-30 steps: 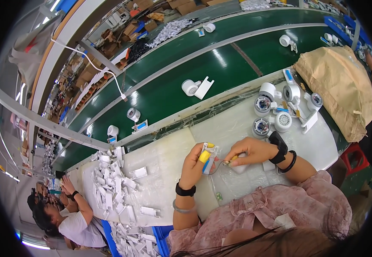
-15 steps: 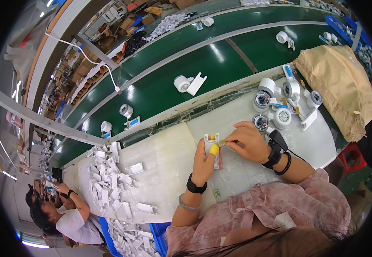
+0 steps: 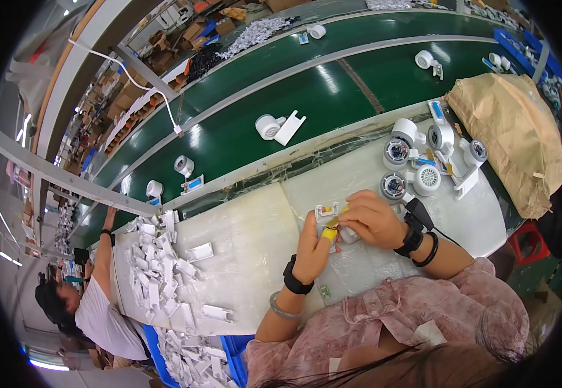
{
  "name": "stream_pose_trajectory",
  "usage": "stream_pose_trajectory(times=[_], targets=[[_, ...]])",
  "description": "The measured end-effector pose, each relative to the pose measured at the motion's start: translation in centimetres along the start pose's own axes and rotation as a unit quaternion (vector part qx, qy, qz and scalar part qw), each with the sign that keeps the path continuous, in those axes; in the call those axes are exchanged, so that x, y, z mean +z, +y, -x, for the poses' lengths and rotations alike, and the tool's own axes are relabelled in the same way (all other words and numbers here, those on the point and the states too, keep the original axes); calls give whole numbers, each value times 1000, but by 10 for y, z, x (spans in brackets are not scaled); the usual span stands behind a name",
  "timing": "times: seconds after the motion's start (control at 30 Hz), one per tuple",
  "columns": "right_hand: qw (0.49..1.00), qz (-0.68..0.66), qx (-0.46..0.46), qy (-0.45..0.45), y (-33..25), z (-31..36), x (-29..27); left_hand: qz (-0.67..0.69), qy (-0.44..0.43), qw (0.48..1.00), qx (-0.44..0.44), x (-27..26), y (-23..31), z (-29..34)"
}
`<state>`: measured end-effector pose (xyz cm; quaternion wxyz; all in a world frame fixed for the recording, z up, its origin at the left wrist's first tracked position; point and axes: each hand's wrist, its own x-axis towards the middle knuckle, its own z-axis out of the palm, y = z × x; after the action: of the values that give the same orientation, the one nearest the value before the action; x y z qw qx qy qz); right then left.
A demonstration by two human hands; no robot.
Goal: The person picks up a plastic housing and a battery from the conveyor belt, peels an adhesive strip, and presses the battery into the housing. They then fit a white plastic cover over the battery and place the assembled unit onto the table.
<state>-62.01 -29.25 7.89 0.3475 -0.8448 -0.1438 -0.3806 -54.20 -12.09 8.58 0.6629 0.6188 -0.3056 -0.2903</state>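
Observation:
Over the plastic-covered bench, my left hand point(image 3: 310, 251) is closed around a small white plastic housing point(image 3: 326, 211), whose far end shows past the fingers. A yellow finger cover point(image 3: 329, 233) sits on the left thumb. My right hand point(image 3: 372, 218) meets it from the right, fingertips pinched at a small yellow-brown piece point(image 3: 332, 222) over the housing. What that piece is cannot be made out, and the fingers hide much of the housing. Some red shows beneath the hands. Just beyond the right hand stand several white round-headed units point(image 3: 393, 185) with exposed circuit boards.
A heap of white plastic housings point(image 3: 158, 258) lies at left, above a blue bin point(image 3: 234, 355) of more. Past the bench runs a green conveyor belt point(image 3: 229, 152) carrying white units point(image 3: 269, 127). A brown paper sack point(image 3: 507, 136) lies at right. A co-worker point(image 3: 109, 317) sits at far left.
My right hand has shifted slightly toward me, and the yellow-brown piece now lies across the housing near my left thumb. Belt units have moved a little left. The co-worker's arm now stretches toward the belt.

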Motion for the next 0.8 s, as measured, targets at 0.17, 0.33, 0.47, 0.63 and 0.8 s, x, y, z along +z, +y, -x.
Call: stream_pose_trajectory(times=[0.17, 0.33, 0.47, 0.63, 0.8], targets=[[1000, -8, 13, 14, -1, 0, 1, -20, -7, 1000, 15, 4, 5, 1], [1000, 0, 10, 19, -2, -1, 0, -53, -20, 998, 26, 3, 8, 1], [1000, 17, -7, 21, -3, 0, 0, -53, -31, 997, 39, 3, 9, 2], [999, 24, -22, 17, 0, 0, -2, -71, -19, 996, 46, 7, 7, 2], [1000, 24, -13, 14, -1, -1, -2, -64, -19, 997, 43, 6, 3, 2]])
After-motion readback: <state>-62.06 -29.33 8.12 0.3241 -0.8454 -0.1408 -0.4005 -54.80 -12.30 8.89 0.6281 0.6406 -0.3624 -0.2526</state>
